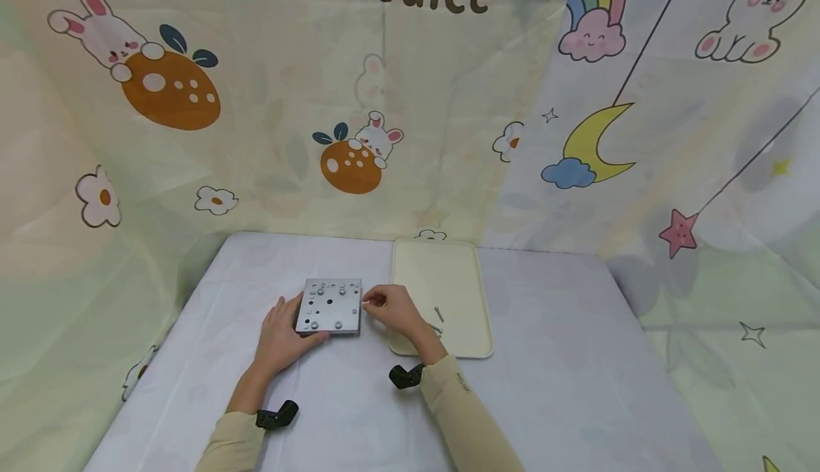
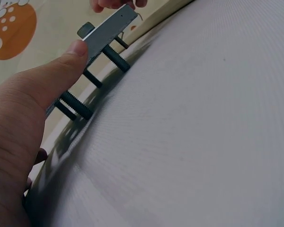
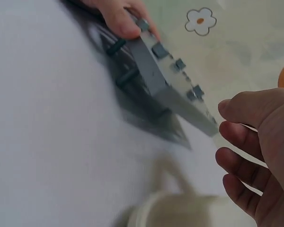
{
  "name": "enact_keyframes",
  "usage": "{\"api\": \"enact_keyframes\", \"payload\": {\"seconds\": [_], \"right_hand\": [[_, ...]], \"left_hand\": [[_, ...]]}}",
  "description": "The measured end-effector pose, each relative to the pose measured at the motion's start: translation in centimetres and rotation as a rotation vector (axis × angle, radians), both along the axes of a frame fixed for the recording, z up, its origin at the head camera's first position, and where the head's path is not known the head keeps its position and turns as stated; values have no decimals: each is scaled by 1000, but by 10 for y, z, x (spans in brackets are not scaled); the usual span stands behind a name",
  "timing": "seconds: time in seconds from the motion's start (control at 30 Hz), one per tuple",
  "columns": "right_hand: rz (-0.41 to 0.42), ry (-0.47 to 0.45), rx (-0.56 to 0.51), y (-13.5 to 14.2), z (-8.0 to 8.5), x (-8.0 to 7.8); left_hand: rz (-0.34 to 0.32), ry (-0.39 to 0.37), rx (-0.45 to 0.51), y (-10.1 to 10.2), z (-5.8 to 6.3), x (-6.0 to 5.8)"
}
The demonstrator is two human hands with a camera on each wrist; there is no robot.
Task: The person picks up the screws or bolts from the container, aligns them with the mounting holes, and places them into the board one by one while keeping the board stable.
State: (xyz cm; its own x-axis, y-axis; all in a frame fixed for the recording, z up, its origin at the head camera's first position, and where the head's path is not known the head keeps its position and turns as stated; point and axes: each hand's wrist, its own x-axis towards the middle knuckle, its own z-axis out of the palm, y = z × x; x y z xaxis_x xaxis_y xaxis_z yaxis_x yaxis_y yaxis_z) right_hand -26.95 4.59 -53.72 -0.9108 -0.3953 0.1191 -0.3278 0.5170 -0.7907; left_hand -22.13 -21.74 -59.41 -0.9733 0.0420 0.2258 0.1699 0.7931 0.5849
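My left hand point(image 1: 280, 340) grips a square grey metal plate point(image 1: 344, 308) by its left and near sides, the thumb point(image 2: 66, 66) along the near edge. Several bolt heads point(image 3: 159, 50) and small holes dot the upper face. From the underside, threaded bolts point(image 2: 116, 58) and thinner pins point(image 2: 93, 78) stick down toward the cloth. My right hand point(image 1: 393, 308) hovers at the plate's right edge with fingers loosely bent. In the right wrist view its thumb and forefinger tips are slightly apart, and nothing shows between them.
Right of the plate lies a cream tray point(image 1: 435, 265), partly under my right forearm. Small screws point(image 1: 438, 313) lie in it. A white cloth point(image 1: 544, 365) covers the table, and a printed curtain point(image 1: 269, 102) hangs behind its far edge.
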Motion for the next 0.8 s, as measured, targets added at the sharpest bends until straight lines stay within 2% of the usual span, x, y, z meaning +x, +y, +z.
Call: {"api": "enact_keyframes", "payload": {"seconds": [0.23, 0.47, 0.6, 0.7, 0.8], "right_hand": [[-55, -3, 50, 31, -5, 0], [-98, 83, 68, 61, -8, 6], [-127, 89, 102, 76, -9, 9], [-172, 78, 132, 86, -9, 11], [-259, 49, 173, 94, -11, 11]], "left_hand": [[-19, 22, 4, 0, 3, -3], [-27, 33, -19, -2, 3, -2], [-32, 30, -9, 0, 1, 1], [-33, 38, -1, 0, -1, 3], [-30, 42, 4, 0, -2, 6]]}}
